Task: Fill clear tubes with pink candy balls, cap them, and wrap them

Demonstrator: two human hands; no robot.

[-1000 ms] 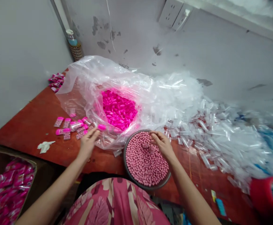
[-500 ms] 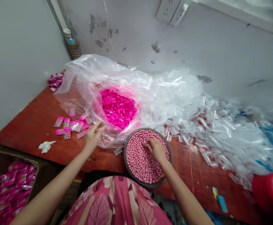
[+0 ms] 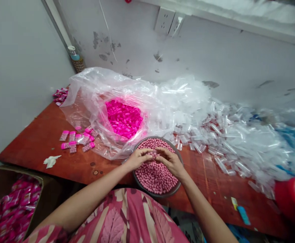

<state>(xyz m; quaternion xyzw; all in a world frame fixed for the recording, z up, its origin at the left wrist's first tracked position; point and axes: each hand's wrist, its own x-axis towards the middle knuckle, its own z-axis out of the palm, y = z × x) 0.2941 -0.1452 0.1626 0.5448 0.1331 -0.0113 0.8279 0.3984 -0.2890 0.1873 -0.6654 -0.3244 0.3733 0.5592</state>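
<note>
Right hand (image 3: 171,162): thumb and fingers bent to a pinch, tips drawn in around a small clear vial (image 3: 153,155). Left hand (image 3: 137,160): thumb and fingers curled towards the vial's other side, tips at it or just beside it. Whether they press on it or merely touch, I cannot tell; nor can I see if a cap is hidden there.

Key relation: the vial lies between the two sets of fingertips, left of the right hand's, right of the left hand's. Neither hand is clearly nearer. Long axis appears to run across, from one hand to the other, but the fingers cover the ends, so this is a judgement. Pink shows through the wall; contents look like beads.

Directly below: beads (image 3: 159,179) in a dark bowl (image 3: 160,195). Vial and fingertips are over the far half of the bowl, apart from its rim. Bowl stands on the red tabletop (image 3: 107,173), at its near edge.

Further out: bag (image 3: 86,78) beyond the bowl and to the left, mouth open on bright pink caps (image 3: 124,118); left hand is the nearer to these. Capped vials (image 3: 88,137) lie grouped left of the bag's mouth. Loose clear tubes (image 3: 220,163) spread to the right, nearer the right hand.
</note>
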